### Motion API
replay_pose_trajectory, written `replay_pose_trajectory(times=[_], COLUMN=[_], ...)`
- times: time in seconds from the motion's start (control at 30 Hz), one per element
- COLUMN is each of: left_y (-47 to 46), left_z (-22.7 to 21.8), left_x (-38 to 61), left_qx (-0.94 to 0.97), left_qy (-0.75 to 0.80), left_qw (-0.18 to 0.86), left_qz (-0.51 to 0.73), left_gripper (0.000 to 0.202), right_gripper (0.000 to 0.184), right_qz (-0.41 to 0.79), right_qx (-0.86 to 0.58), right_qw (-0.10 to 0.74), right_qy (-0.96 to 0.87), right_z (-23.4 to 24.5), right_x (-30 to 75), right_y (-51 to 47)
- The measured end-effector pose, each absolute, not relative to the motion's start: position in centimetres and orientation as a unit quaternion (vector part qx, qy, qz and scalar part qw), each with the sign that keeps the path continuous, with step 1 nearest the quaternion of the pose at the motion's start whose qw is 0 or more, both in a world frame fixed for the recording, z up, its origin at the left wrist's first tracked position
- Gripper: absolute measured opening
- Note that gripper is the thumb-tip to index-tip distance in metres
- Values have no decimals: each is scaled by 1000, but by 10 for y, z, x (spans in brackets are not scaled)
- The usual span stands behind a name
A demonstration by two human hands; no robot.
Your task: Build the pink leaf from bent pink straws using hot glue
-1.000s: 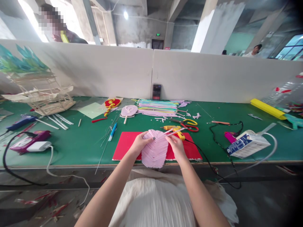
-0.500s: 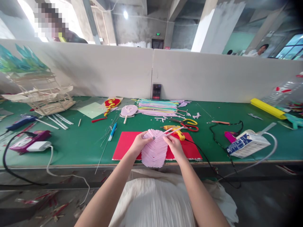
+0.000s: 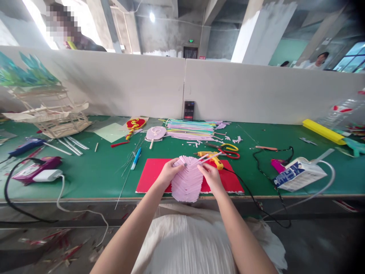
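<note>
Red board (image 3: 152,174): flat, ragged pale edge. Pink panel (image 3: 186,183): crease risk if pinched hard; leaf-shaped, ridged chevrons, over the board's front edge. Left hand (image 3: 169,171) clamps its upper left; right hand (image 3: 210,174) pinches at upper right. Glue gun (image 3: 218,163) just beyond: could snag loose ends. Strips (image 3: 208,160): slim, flat, in right hand's pinch; tugging could skew them.

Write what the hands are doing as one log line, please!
left hand: gripping lilac herringbone panel | right hand: at panel's right edge, by protruding strips | below: red board | beyond: yellow glue gun
</note>
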State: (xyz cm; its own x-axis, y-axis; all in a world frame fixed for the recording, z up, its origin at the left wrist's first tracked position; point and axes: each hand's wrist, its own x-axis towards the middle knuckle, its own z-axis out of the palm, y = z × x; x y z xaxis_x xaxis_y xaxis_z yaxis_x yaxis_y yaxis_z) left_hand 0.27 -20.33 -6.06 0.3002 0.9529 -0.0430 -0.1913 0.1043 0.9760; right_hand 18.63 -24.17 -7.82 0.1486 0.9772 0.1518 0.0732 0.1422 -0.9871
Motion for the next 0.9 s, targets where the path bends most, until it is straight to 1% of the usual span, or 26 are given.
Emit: replay_pose_trajectory(times=[0.2, 0.3, 0.4, 0.47, 0.57, 0.67, 0.9], left_y=[-205, -205, -204, -204, -204, -205, -206], left_z=[-61, -62, -62, -63, -62, -62, -58], left_x=[3, 3, 3, 3, 3, 4, 6], left_qx=[509, 526, 534, 533, 534, 528, 518], left_qy=[377, 377, 388, 396, 395, 388, 417], left_qw=[635, 625, 609, 603, 604, 612, 591], left_qz=[443, 437, 439, 442, 440, 443, 457], left_gripper=[50, 49, 48, 47, 49, 50, 44], right_gripper=[32, 30, 29, 31, 34, 33, 33], right_qz=[414, 397, 387, 397, 407, 395, 411], right_qx=[-520, -540, -542, -533, -527, -538, -532], right_qw=[545, 536, 541, 548, 554, 552, 556], right_qy=[-511, -513, -514, -507, -500, -500, -489], right_z=[-77, -77, -78, -79, -80, -78, -74], right_x=[186, 186, 187, 186, 185, 184, 183], right_y=[-243, -244, -243, -242, -241, -243, -244])
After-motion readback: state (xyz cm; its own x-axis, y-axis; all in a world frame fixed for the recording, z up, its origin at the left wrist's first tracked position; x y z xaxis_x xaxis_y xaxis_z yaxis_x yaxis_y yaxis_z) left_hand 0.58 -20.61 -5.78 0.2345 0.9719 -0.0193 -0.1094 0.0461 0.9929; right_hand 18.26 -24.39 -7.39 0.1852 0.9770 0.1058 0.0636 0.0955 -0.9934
